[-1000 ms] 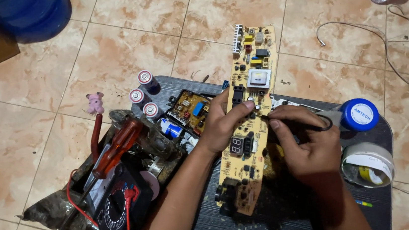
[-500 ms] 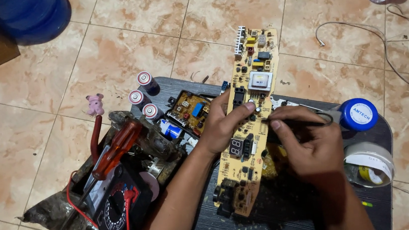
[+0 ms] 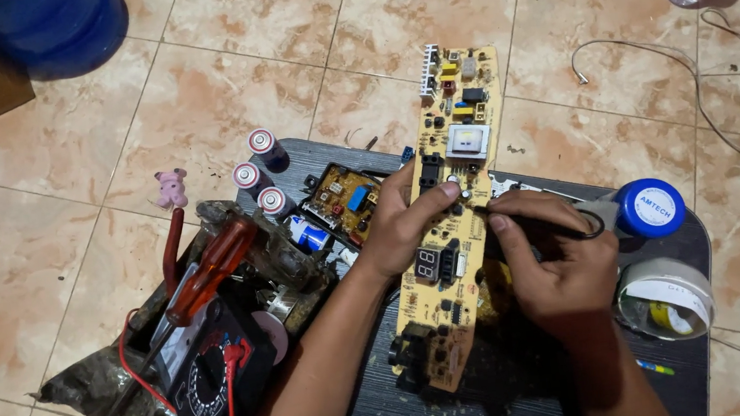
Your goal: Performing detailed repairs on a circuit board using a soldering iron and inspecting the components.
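Barely anything has shifted since the earlier frames: the left hand (image 3: 408, 222) sits in the same spot on the long yellow circuit board (image 3: 449, 227), and the right hand (image 3: 556, 262) has only crept a touch, its thin black probe-like tool (image 3: 534, 219) now with its tip right by the left thumb.

Left fingers are wrapped around the board's left edge, thumb pressed on top near the white square component (image 3: 468, 142). Right fingers are pinched closed around the tool, pen-style.

That board lies on the dark ribbed mat (image 3: 406, 394), which sits on the tan tiled floor (image 3: 67, 156). Its long axis runs from the bottom near the person up and slightly right, with the white connector end (image 3: 431, 71) pointing away and hanging past the mat over the tiles.

What could go wrong, imo: the tool tip is close to the thumb, so a slip could jab the thumb or skid across neighbouring parts. With the far end unsupported, pressing hard could rock the board. Also the cluttered left side, meaning the orange-handled screwdriver (image 3: 209, 269) and black multimeter with red leads (image 3: 214, 377), is just beside the left forearm, so an elbow nudge could knock them. The blue-capped white tub (image 3: 650, 206) and tape roll (image 3: 668, 297) crowd the right wrist too.
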